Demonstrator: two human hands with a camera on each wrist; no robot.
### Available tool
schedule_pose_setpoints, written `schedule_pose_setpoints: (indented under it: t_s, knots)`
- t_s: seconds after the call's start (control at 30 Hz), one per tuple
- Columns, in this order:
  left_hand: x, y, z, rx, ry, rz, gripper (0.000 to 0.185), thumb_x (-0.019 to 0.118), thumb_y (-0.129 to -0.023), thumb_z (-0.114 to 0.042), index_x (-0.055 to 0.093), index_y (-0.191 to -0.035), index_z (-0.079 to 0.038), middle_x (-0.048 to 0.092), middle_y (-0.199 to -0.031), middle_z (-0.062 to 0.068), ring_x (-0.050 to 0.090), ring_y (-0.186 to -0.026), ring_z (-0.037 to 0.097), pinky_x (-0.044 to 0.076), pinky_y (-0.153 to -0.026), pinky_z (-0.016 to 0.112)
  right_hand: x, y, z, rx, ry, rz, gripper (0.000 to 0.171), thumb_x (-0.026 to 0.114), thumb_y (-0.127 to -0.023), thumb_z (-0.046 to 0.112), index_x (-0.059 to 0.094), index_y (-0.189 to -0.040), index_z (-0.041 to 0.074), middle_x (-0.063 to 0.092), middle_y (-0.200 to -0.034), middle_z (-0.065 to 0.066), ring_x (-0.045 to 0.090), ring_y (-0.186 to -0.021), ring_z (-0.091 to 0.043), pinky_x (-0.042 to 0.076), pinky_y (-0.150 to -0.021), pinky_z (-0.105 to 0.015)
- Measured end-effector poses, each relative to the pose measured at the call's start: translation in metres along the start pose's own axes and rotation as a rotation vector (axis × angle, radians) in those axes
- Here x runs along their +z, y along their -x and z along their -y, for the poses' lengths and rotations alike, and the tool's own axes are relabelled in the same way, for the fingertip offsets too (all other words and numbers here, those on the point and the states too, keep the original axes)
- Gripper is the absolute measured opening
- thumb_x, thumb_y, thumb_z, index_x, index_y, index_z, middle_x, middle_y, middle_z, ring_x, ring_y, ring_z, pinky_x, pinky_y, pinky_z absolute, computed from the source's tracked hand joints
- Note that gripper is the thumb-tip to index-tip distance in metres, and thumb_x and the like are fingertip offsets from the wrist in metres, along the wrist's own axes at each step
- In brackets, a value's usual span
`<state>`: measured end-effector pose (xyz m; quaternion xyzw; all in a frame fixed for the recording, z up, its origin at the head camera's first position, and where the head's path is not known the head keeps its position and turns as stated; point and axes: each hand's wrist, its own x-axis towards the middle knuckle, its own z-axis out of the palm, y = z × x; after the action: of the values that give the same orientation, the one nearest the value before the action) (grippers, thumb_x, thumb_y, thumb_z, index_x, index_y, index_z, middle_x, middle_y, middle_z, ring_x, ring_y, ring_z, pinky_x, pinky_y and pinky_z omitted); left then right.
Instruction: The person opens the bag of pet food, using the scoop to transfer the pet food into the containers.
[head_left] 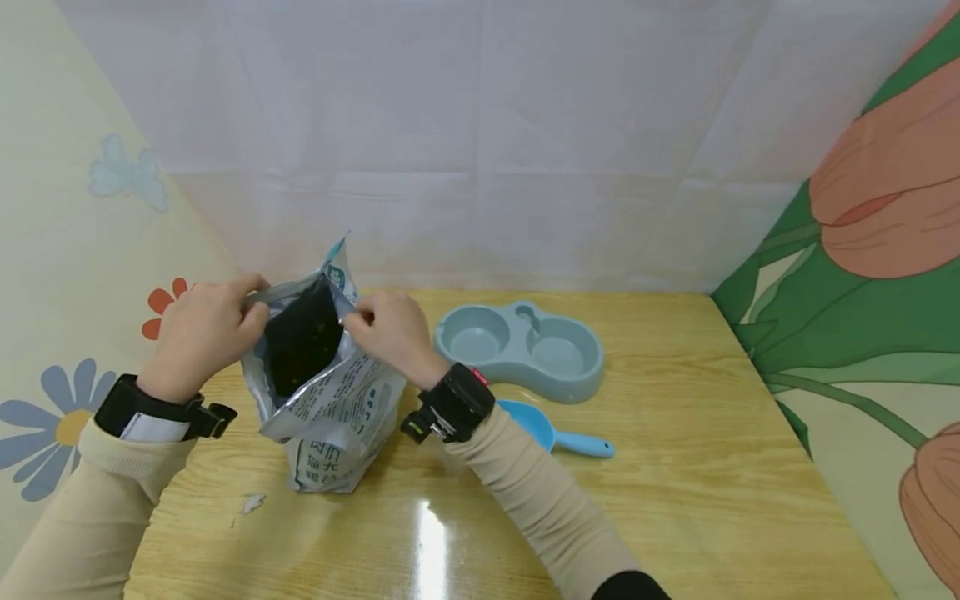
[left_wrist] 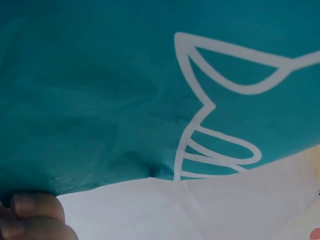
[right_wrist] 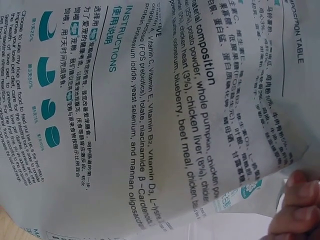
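A silvery pet food bag with printed text stands on the wooden table, its mouth spread wide and dark inside. My left hand pinches the left rim of the mouth. My right hand pinches the right rim. The left wrist view is filled by the bag's teal face, with fingertips at the bottom left. In the right wrist view the printed back of the bag fills the frame, with fingertips at the lower right.
A grey-blue double pet bowl sits right of the bag. A blue scoop lies in front of it, partly behind my right forearm. A small torn scrap lies near the bag. Fabric walls close the back and sides.
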<state>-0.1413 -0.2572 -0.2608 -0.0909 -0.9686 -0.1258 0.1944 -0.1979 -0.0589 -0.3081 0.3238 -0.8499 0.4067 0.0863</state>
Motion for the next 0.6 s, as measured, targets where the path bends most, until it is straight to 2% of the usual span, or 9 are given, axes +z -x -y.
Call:
schedule_pose_setpoints:
  t_s: [0.37, 0.6]
  knots:
    - [-0.004, 0.002, 0.006, -0.01, 0.014, -0.025, 0.028, 0.038, -0.083, -0.006, 0.058, -0.102, 0.001, 0.029, -0.045, 0.001, 0.025, -0.035, 0.018, 0.017, -0.035, 0.028, -0.003, 0.004, -0.004, 0.013, -0.062, -0.006, 0.035, 0.049, -0.08, 0.007, 0.032, -0.049, 0.014, 0.028, -0.046, 0.004, 0.027, -0.04, -0.008, 0.022, -0.041, -0.017]
    - [-0.002, 0.002, 0.01, 0.008, 0.015, -0.055, 0.029, 0.039, -0.083, -0.005, 0.059, -0.102, 0.001, 0.028, -0.044, -0.001, 0.024, -0.035, 0.016, 0.017, -0.034, 0.027, -0.003, 0.007, -0.006, -0.022, -0.047, -0.056, 0.035, 0.049, -0.08, 0.007, 0.032, -0.05, 0.015, 0.03, -0.047, 0.004, 0.029, -0.041, -0.009, 0.02, -0.043, -0.017]
